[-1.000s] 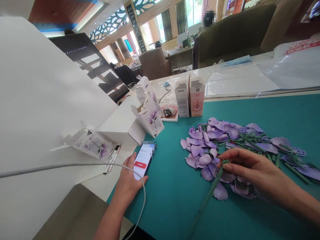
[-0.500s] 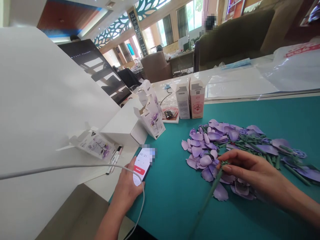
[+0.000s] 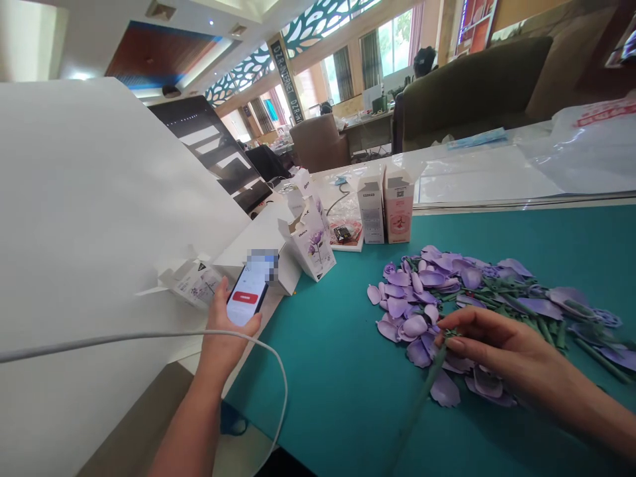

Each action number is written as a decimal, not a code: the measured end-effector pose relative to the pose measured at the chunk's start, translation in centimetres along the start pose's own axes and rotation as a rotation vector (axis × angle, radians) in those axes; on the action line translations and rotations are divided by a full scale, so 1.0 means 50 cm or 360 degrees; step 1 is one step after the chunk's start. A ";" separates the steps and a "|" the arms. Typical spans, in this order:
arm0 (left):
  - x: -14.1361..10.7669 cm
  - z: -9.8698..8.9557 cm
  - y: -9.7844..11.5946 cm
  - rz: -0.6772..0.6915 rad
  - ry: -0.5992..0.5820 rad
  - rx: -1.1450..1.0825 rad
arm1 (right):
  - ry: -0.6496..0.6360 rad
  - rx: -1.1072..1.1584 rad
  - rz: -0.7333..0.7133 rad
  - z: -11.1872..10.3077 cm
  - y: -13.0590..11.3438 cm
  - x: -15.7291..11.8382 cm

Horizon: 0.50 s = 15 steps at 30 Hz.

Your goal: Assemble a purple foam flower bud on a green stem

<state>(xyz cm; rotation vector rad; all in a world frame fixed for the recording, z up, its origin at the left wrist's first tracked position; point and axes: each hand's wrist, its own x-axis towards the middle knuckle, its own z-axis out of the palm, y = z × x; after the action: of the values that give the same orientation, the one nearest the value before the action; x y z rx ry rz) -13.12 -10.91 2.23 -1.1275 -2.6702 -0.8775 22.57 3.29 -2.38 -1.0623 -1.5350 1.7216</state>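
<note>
My left hand (image 3: 223,334) is raised off the table edge, shut on a smartphone (image 3: 246,298) whose screen shows a red button. A white cable (image 3: 149,336) arcs past that wrist. My right hand (image 3: 499,351) pinches the top of a long green plastic flower stem (image 3: 422,391) between thumb and fingertips. The stem's lower end slants down toward me. That hand rests just over a loose heap of lilac artificial petals (image 3: 415,311) and green stem pieces (image 3: 527,308) on the teal mat (image 3: 318,397).
Opened white flower-kit boxes (image 3: 313,248) and upright cartons (image 3: 385,212) stand beyond the mat, with two pens partly hidden behind my left hand. A white board (image 3: 99,199) rises at left. A plastic bag (image 3: 581,152), sofas, and a seated person lie farther back.
My left hand has lifted the phone off the table, moving it up and away from me. The view has tilted slightly. My right hand still pinches the stem in nearly the same place.
</note>
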 end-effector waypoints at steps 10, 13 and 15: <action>0.100 0.011 0.066 -0.0157 -0.0047 0.0090 | 0.0021 0.0012 -0.0064 -0.007 0.032 0.008; 0.113 0.014 0.068 -0.0109 -0.0018 0.0131 | 0.0010 -0.0007 -0.0055 -0.007 0.028 0.009; 0.120 0.017 0.069 -0.0036 0.0018 0.0156 | 0.0012 -0.0039 -0.0046 -0.008 0.028 0.010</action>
<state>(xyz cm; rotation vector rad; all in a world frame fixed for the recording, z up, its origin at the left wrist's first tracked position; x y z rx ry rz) -14.97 -4.78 5.01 -1.0693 -2.6896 -0.7448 22.78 3.70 -3.87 -1.0521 -1.5631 1.6818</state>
